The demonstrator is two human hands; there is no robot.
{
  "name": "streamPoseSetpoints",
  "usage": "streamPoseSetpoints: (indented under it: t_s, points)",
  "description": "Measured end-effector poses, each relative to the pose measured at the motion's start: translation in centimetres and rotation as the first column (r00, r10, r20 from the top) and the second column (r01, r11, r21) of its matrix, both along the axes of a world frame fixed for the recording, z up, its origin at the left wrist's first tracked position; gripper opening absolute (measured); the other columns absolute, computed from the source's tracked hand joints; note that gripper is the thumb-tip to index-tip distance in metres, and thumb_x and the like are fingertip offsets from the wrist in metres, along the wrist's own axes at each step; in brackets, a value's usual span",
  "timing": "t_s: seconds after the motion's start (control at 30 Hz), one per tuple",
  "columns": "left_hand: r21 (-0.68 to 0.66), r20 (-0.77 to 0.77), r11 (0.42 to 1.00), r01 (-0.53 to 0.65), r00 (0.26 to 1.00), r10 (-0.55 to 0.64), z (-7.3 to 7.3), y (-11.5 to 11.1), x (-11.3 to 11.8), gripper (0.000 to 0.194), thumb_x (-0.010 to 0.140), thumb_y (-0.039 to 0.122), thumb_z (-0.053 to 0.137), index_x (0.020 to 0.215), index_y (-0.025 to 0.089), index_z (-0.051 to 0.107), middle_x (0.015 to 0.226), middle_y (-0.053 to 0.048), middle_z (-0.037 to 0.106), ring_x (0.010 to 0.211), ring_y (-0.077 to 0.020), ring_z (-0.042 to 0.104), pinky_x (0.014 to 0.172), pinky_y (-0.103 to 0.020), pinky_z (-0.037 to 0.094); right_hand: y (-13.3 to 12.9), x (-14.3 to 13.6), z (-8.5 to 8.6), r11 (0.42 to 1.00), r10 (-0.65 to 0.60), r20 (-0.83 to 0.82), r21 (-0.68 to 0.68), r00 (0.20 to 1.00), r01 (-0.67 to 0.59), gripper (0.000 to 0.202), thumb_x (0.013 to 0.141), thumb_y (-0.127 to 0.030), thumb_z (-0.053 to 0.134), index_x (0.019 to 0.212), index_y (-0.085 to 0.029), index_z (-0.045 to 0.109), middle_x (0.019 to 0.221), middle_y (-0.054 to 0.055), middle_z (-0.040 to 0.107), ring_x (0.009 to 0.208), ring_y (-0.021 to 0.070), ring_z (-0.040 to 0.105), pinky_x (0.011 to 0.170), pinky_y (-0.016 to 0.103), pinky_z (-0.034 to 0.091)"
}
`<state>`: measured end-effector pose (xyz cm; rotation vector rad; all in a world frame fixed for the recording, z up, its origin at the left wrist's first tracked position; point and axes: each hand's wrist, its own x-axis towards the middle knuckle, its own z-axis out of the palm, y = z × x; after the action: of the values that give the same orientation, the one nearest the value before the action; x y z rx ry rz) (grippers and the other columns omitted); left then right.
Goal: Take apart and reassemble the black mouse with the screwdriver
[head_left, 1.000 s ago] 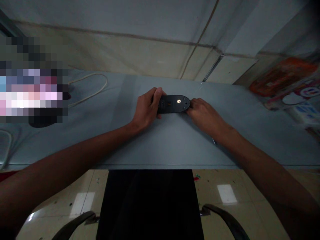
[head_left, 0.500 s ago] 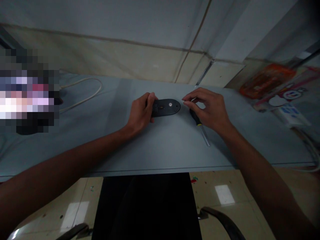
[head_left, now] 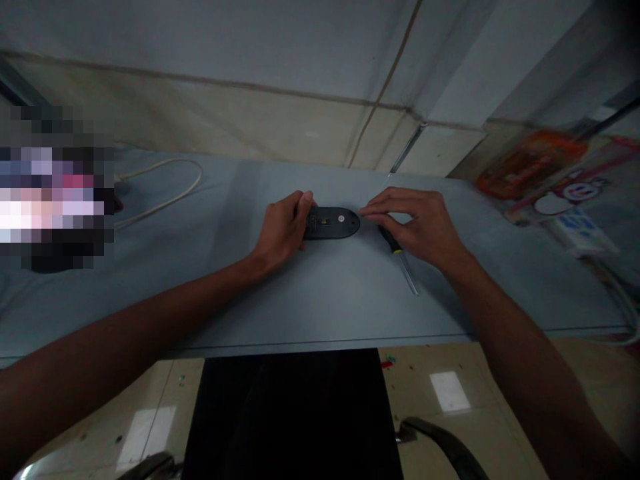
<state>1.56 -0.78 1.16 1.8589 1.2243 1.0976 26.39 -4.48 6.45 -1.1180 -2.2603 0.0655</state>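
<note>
A black computer mouse point(head_left: 333, 231) lies upside down over the desk, its underside with a label, sensor window and round pale spot facing up. My left hand point(head_left: 281, 230) is closed round its left end. At the mouse's right end, my right hand point(head_left: 419, 219) has thumb and fingertips pinched together, close to the small dark hole there. Whatever is between those fingertips is too small to make out. Beneath the right hand rests a screwdriver point(head_left: 394, 244) with a black and yellow handle, its clear-looking shaft pointing toward the desk's front edge.
The grey desk point(head_left: 300, 307) runs along a tiled wall. A white cable point(head_left: 173, 197) loops at the left beside a blurred-out patch. Right of my hand stand an orange packet point(head_left: 537, 163) and a white box with blue marks point(head_left: 580, 230).
My right fingertips have come slightly left and down, closer to the mouse's end. The mouse is tilted a little differently in my left hand, and the screwdriver stays put.
</note>
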Motion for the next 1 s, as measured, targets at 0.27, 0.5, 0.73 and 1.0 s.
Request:
streamPoseSetpoints:
  t_s: [0.27, 0.5, 0.73, 1.0]
  points:
    - [0.045, -0.031, 0.999, 0.007, 1.000, -0.005, 0.1, -0.3, 0.0, 0.057, 0.110, 0.061, 0.034, 0.090, 0.020, 0.068, 0.063, 0.003, 0.061, 0.040, -0.0076, 0.052, 0.045, -0.021, 0.041, 0.0, -0.3, -0.6, 1.000, 0.022, 0.211, 0.013, 0.977, -0.026, 0.021, 0.104, -0.034, 0.055, 0.101, -0.021, 0.071, 0.107, 0.008, 0.074, 0.099, 0.0220, 0.071, 0.090, 0.037, 0.057]
    - [0.067, -0.097, 0.998, 0.009, 0.995, -0.002, 0.5, -0.7, 0.2, 0.049, 0.112, 0.050, 0.036, 0.091, 0.020, 0.068, 0.054, 0.005, 0.054, 0.041, -0.0095, 0.053, 0.052, -0.024, 0.040, -0.7, -0.9, -0.8, 0.997, -0.008, 0.346, 0.071, 0.938, -0.018, 0.019, 0.103, -0.024, 0.053, 0.105, -0.016, 0.071, 0.118, 0.013, 0.072, 0.100, 0.0240, 0.072, 0.087, 0.041, 0.060]
    - [0.141, -0.150, 0.990, 0.029, 0.989, -0.007, 0.3, -0.8, 0.2, 0.044, 0.111, 0.048, 0.038, 0.095, 0.020, 0.069, 0.059, 0.003, 0.055, 0.053, -0.0113, 0.055, 0.056, -0.024, 0.039, -0.6, -1.1, -0.5, 0.996, 0.016, 0.218, -0.088, 0.976, 0.003, 0.012, 0.097, -0.021, 0.063, 0.092, -0.020, 0.074, 0.123, 0.008, 0.076, 0.105, 0.0235, 0.075, 0.097, 0.043, 0.059]
    - [0.190, -0.220, 0.980, 0.065, 0.975, -0.022, 0.3, -0.5, 0.2, 0.047, 0.112, 0.045, 0.036, 0.096, 0.018, 0.071, 0.072, 0.000, 0.064, 0.061, -0.0107, 0.057, 0.061, -0.024, 0.040, 0.1, -0.6, -1.2, 0.806, -0.144, -0.327, -0.586, 0.934, -0.081, 0.035, 0.076, -0.031, 0.087, 0.105, -0.023, 0.069, 0.104, 0.004, 0.078, 0.095, 0.0218, 0.076, 0.083, 0.037, 0.064]
